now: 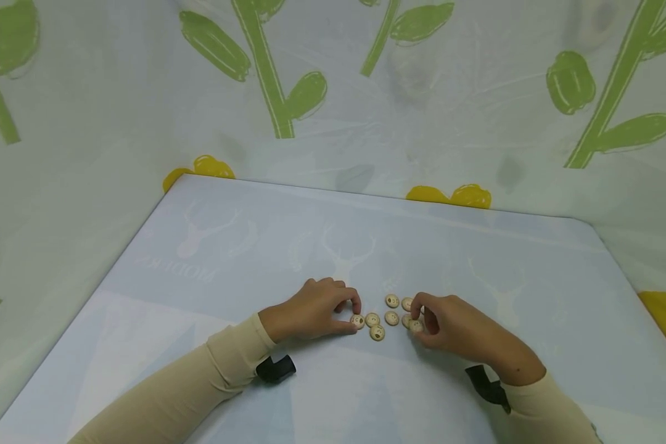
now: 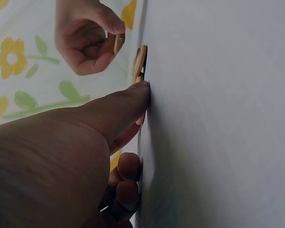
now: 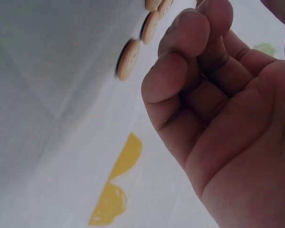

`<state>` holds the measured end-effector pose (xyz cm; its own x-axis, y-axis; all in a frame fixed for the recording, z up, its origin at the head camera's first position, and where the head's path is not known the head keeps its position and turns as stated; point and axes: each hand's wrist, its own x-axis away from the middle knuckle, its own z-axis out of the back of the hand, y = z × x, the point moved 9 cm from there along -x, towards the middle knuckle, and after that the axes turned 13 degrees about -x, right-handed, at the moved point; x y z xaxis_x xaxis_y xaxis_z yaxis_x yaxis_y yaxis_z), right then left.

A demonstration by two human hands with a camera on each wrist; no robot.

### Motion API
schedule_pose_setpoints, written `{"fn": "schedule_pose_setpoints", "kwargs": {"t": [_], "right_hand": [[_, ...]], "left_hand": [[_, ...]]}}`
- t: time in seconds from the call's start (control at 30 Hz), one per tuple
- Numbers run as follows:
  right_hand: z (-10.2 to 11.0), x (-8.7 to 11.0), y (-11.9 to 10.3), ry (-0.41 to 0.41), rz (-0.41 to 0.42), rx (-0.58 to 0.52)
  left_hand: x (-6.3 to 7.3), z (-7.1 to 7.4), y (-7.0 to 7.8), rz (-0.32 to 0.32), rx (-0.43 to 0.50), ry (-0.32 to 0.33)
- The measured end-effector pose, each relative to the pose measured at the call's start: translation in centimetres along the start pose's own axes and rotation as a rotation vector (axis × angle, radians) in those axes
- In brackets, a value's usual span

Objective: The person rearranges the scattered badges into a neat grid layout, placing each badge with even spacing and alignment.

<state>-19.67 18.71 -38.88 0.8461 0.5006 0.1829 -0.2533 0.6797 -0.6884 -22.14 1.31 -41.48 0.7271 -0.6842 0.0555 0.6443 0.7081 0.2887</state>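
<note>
Several round, pale wooden buttons with dark markings lie in a loose cluster on the table, among them one near the middle (image 1: 391, 318). At the cluster's left end my left hand (image 1: 317, 310) pinches a button (image 1: 357, 321) between thumb and forefinger, down at the table surface. My right hand (image 1: 454, 325) is at the right end and holds another button (image 1: 415, 326) by its edges. In the left wrist view this button (image 2: 118, 43) is raised off the table. The right hand's fingers partly cover the buttons behind them.
A pale table (image 1: 244, 240) with faint deer prints spreads around both hands. Behind it hangs a white cloth (image 1: 338, 154) printed with green stems and yellow flowers. Each wrist has a black mount, left (image 1: 276, 369) and right (image 1: 488, 387).
</note>
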Motion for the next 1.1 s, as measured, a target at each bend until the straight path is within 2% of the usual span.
{"fn": "schedule_pose_setpoints", "kwargs": {"t": [0.3,0.73,1.1], "right_hand": [[0.6,0.2,0.9,0.002,-0.052,-0.006],[0.8,0.1,2.1,-0.003,-0.051,-0.022],[0.5,0.1,2.1,-0.018,-0.033,-0.017]], "left_hand": [[0.1,0.1,0.0,-0.002,-0.002,0.005],[0.0,0.1,0.0,-0.016,0.003,0.02],[-0.1,-0.1,0.0,-0.004,0.012,0.01]]}}
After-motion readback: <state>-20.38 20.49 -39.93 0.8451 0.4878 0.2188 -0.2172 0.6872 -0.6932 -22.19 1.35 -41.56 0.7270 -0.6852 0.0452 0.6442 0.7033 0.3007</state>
